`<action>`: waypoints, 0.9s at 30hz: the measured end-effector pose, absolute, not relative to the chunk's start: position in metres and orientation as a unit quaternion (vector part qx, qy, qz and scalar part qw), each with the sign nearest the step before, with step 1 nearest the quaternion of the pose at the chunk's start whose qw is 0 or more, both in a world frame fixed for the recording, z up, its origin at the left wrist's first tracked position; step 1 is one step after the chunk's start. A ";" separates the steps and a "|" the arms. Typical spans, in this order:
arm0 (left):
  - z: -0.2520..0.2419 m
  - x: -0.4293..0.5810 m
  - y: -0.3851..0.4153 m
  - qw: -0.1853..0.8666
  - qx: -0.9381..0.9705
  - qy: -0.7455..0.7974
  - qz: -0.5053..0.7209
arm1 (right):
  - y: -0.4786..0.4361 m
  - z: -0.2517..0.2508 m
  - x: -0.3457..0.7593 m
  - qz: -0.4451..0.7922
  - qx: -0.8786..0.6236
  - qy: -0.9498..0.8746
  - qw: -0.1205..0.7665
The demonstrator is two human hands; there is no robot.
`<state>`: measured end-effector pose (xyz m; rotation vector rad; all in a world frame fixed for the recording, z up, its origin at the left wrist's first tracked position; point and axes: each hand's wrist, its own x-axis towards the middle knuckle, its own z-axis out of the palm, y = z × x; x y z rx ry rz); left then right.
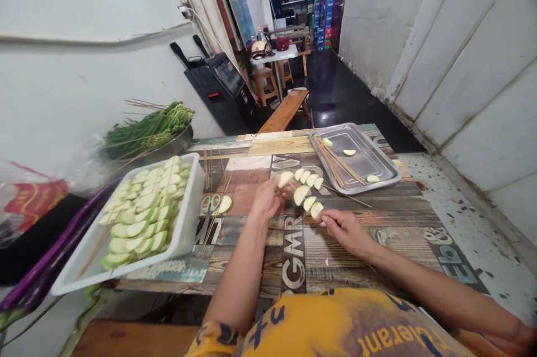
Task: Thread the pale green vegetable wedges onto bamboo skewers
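My left hand [271,198] is closed at the upper left end of a row of pale green half-round slices [301,195], with one slice at its fingertips. My right hand [342,228] pinches the lower right end of the same row, beside the last slice. The row slants between the hands above the table; any stick inside it is hidden by the slices. Just beyond it lies a second row of slices [311,179] on the table. A metal tray [380,162] at the right holds thin wooden sticks [335,164] and a few loose slices [349,153].
A white bin [195,200] heaped with skewered slices stands on the left, with scissors [210,203], a slice [225,204] and loose sticks beside it. Behind are a bowl of green vegetables [153,128] and a bench [286,111]. Purple eggplants [62,250] lie far left.
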<state>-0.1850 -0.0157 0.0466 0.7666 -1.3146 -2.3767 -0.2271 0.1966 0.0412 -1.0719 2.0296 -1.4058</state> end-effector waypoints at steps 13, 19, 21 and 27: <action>0.047 -0.185 -0.013 0.164 0.271 -0.465 -0.826 | 0.197 0.041 -0.227 -0.511 -0.384 0.732 0.236; 0.047 -0.184 -0.011 0.165 0.256 -0.490 -0.817 | 0.196 0.044 -0.227 -0.503 -0.378 0.740 0.237; 0.046 -0.185 -0.009 0.161 0.250 -0.493 -0.818 | 0.196 0.045 -0.226 -0.505 -0.372 0.739 0.244; 0.042 -0.189 -0.004 0.172 0.249 -0.474 -0.827 | 0.195 0.047 -0.225 -0.521 -0.341 0.734 0.270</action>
